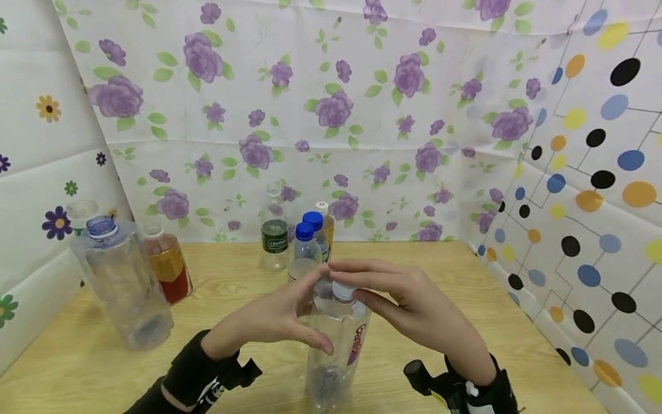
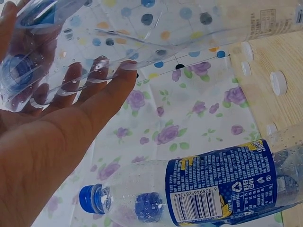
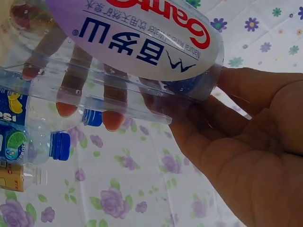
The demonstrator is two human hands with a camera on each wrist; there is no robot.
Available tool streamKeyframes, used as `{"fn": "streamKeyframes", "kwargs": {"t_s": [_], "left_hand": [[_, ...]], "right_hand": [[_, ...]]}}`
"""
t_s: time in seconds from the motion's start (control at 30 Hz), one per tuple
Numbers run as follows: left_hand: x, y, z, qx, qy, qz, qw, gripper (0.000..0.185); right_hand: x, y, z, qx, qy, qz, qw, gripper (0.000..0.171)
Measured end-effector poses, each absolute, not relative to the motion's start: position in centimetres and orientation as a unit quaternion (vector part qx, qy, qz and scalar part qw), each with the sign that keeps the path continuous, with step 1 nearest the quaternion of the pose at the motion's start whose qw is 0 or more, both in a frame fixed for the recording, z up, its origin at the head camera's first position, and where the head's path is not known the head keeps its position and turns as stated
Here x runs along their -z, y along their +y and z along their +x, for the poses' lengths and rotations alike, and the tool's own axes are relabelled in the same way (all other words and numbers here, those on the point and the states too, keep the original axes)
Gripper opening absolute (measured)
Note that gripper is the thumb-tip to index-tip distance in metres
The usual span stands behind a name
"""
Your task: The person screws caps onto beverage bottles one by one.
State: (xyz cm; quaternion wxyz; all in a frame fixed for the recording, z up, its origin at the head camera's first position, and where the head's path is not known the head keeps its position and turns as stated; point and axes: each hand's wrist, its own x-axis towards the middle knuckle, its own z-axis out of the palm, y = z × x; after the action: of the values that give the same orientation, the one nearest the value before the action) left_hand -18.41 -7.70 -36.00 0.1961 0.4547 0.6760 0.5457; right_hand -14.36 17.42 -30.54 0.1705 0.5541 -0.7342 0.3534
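Capping looks like the step in hand, honestly, though whether the lid's going on or coming off can't be told. Far left, a big clear bottle [image 1: 121, 282] with a blue neck has been left uncapped, with a red-labelled tea bottle [image 1: 168, 267] parked just behind it. Further along, a green-labelled Cestbon bottle [image 1: 274, 236] is seen near the back, then a blue-capped bottle [image 1: 305, 253] a bit closer. Around the middle, the Ganten water bottle [image 1: 338, 359] is stood on the table near the person, its upper part cupped by the left hand [image 1: 274, 316]: thumb laid across the near side, fingers spread apart and bent round the back. On top, the white cap [image 1: 343, 291] is pinched by the right hand [image 1: 411, 293], thumb at the edge, front fingers close together over the top. A few loose white caps [image 2: 278, 82] are picked up on the table by the left wrist camera. For the next move, the bottle would probably need to be kept steady and the cap turned level, no hard squeezing, since thin plastic like that would likely be dented pretty easily.
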Motion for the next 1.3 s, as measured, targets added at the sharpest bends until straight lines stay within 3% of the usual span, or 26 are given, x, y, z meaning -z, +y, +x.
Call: {"fn": "streamKeyframes", "kwargs": {"t_s": [0.37,0.67,1.0,1.17,1.3], "left_hand": [[35.8,-7.5,-18.4,-0.539,0.671,0.469,0.196,0.099],[35.6,-7.4,-17.7,-0.526,0.699,0.454,0.169,0.094],[34.7,-8.1,-16.4,-0.496,0.747,0.422,0.133,0.095],[32.5,-10.5,-15.4,-0.483,0.770,0.415,0.052,0.099],[30.1,-13.0,-14.7,-0.459,0.825,0.326,-0.054,0.104]], "right_hand": [[30.6,17.3,-14.2,-0.345,-0.741,0.541,0.200,0.045],[30.8,16.4,-12.1,-0.300,-0.790,0.447,0.292,0.042],[30.8,17.0,-12.6,-0.318,-0.790,0.465,0.242,0.044],[30.8,17.8,-13.7,-0.294,-0.804,0.450,0.254,0.043],[31.1,18.5,-15.2,-0.258,-0.826,0.424,0.268,0.037]]}}
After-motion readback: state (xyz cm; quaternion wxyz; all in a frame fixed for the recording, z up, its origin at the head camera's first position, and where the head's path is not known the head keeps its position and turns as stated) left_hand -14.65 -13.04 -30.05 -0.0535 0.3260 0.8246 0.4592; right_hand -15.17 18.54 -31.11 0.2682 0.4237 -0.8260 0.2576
